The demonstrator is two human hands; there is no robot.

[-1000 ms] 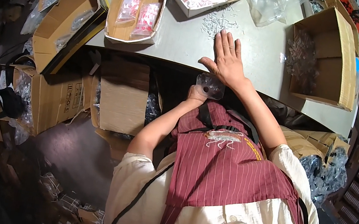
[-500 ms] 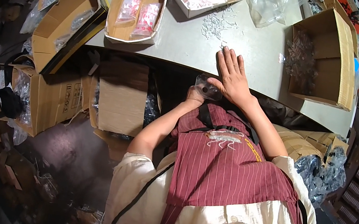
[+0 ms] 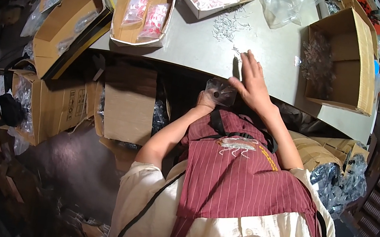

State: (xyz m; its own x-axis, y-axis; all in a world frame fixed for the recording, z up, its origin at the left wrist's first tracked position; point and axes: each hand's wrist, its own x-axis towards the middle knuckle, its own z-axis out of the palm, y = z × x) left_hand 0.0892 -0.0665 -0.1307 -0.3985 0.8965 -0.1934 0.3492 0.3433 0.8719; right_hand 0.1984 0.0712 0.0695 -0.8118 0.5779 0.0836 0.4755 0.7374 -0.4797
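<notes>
Just below the front edge of the table, my left hand (image 3: 206, 101) grips a small clear plastic piece with a dark round spot (image 3: 222, 92); whether it is a bag or a stiff part I cannot tell. My right hand (image 3: 254, 90) hovers at the table edge, to the right of that piece, fingers stretched and thumb apart. Nothing shows in it. Beyond its fingertips a loose pile of small, thin, silvery screw-like pieces (image 3: 229, 27) lies on the grey table (image 3: 277, 48), a few of them strayed close to the fingers.
A shallow carton with red-and-white printed bags (image 3: 164, 29) stands left of the pile, and another white-rimmed carton (image 3: 201, 15) behind. At right, a cardboard box (image 3: 352, 65) lies with small clear parts in it. A crumpled clear bag (image 3: 289, 7) sits at the back. Cardboard boxes (image 3: 127, 103) stand below the table.
My right hand has lifted and shifted slightly right, away from the plastic piece, its thumb no longer over it. My left hand stays in place with the piece.
</notes>
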